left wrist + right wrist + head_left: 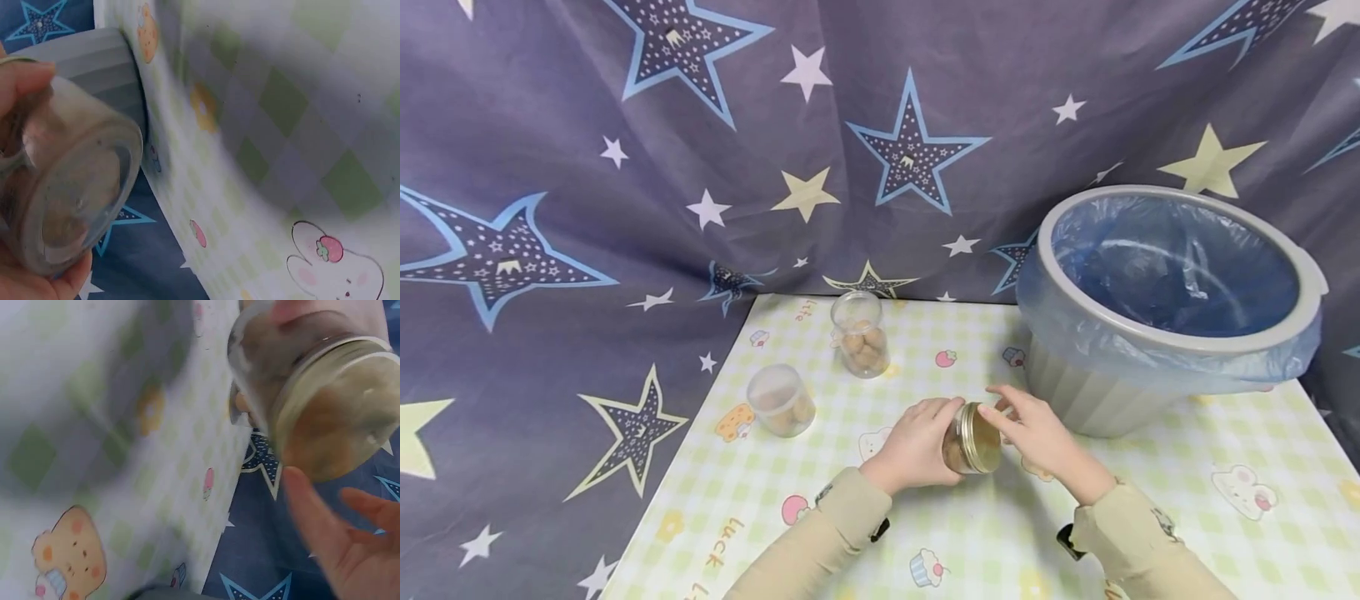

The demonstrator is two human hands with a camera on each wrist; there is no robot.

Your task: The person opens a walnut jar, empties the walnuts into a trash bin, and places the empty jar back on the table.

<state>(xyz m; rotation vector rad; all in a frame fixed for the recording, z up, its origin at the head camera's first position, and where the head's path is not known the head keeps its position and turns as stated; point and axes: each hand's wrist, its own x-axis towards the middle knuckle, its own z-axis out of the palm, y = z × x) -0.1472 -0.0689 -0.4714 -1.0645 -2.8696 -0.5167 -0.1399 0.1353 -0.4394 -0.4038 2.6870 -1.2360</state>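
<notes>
My left hand [922,446] grips a clear jar [953,450] with a gold lid [981,439], tilted so that the lid faces right. Brown contents show through its wall. From below, the left wrist view shows the jar's clear round base [81,200], with left fingers [22,81] curled round its side. My right hand [1033,433] is at the lid, its fingers spread and fairly straight. In the right wrist view one right fingertip [292,478] is at the lid's rim; whether it touches cannot be told.
Two clear containers stand at the table's left: a taller one [861,342] with round brown pieces, and a shorter one [781,404] with a whitish top and brown pieces. A grey bin [1075,392] lined with a blue bag stands at the right. A starry curtain [820,167] hangs behind.
</notes>
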